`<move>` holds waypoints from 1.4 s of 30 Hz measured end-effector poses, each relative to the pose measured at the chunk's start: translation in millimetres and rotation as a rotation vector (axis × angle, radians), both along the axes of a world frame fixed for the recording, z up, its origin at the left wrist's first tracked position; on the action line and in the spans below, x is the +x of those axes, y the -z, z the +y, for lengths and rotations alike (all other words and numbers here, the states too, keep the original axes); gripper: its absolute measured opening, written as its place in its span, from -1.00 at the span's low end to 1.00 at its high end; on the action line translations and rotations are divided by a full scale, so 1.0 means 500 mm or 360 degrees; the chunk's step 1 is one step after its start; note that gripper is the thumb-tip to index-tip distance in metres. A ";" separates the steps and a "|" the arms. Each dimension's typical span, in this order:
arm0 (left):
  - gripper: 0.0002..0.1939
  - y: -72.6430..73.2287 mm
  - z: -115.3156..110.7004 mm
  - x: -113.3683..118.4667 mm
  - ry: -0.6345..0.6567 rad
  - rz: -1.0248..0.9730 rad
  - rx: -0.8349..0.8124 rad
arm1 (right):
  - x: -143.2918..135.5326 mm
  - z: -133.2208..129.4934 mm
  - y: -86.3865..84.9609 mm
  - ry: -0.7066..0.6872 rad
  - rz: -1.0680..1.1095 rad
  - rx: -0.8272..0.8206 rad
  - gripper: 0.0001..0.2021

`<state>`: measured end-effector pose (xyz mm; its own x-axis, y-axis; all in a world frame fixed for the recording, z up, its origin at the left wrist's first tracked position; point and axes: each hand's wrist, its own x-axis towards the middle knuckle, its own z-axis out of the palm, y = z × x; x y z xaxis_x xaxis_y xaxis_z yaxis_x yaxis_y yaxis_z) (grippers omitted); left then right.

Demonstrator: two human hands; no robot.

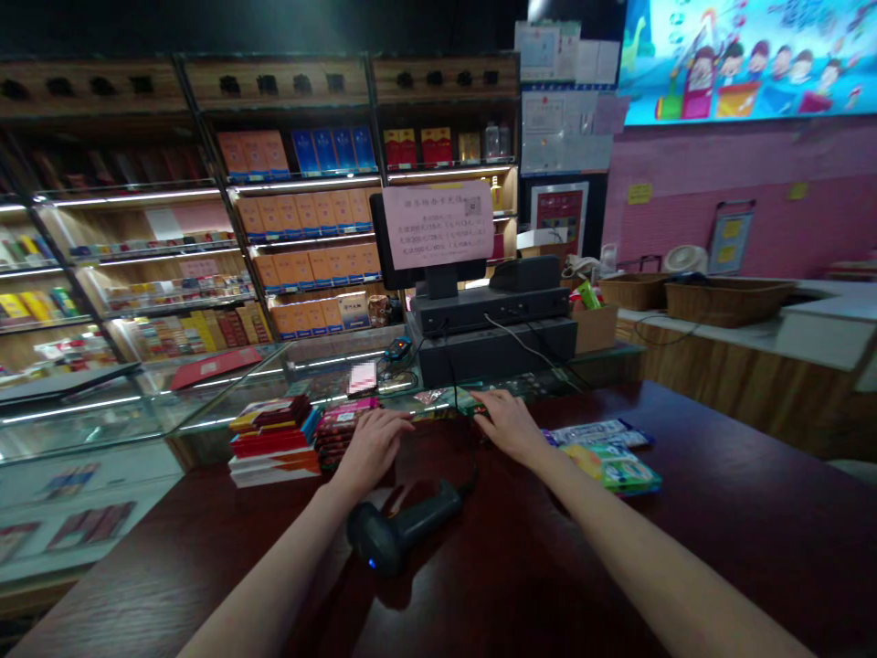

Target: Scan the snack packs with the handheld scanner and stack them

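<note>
My left hand [374,448] rests at the right side of a stack of dark red and pink packets [335,437], fingers stretched out to the right and nothing visible in them. To the left of that stack stands a pile of red, yellow and white boxes [274,448]. My right hand [508,428] is closed at the right end of a flat green packet [462,400] near the counter's far edge; its fingertips are partly hidden. Between my forearms a black barcode scanner [404,532] lies on its side, a blue light glowing on it.
Blue-white and green packets [613,466] lie right of my right forearm. Beyond the dark wooden counter [719,530] are a glass case [226,393], a black cash register [493,315] with a paper sign, and a phone [363,376]. Wicker baskets [730,302] stand at the right.
</note>
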<state>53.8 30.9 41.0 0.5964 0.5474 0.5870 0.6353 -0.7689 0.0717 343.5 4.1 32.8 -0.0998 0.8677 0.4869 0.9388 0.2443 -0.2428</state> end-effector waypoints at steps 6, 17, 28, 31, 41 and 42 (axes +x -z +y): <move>-0.71 -0.021 0.028 0.056 0.0063 0.0116 -0.0087 | 0.059 0.003 -0.007 0.0127 -0.0064 -0.0151 -0.57; -0.64 0.009 0.079 0.195 -0.0029 0.0215 -0.0174 | 0.143 0.023 -0.006 0.0283 -0.0089 -0.0463 -0.57; -0.59 0.020 0.092 0.294 -0.0298 0.0535 -0.0543 | 0.217 0.080 0.023 0.0307 0.0150 -0.0804 -0.58; -0.56 0.024 0.094 0.311 -0.0358 0.0592 -0.0640 | 0.226 0.087 0.030 0.0252 0.0227 -0.0843 -0.60; -0.58 0.049 0.118 0.340 -0.0456 0.0483 -0.0973 | 0.223 0.096 0.030 0.0107 0.0405 -0.0966 -0.77; -0.58 0.051 0.121 0.341 -0.0452 0.0466 -0.0990 | 0.222 0.095 0.030 0.0117 0.0415 -0.0970 -0.75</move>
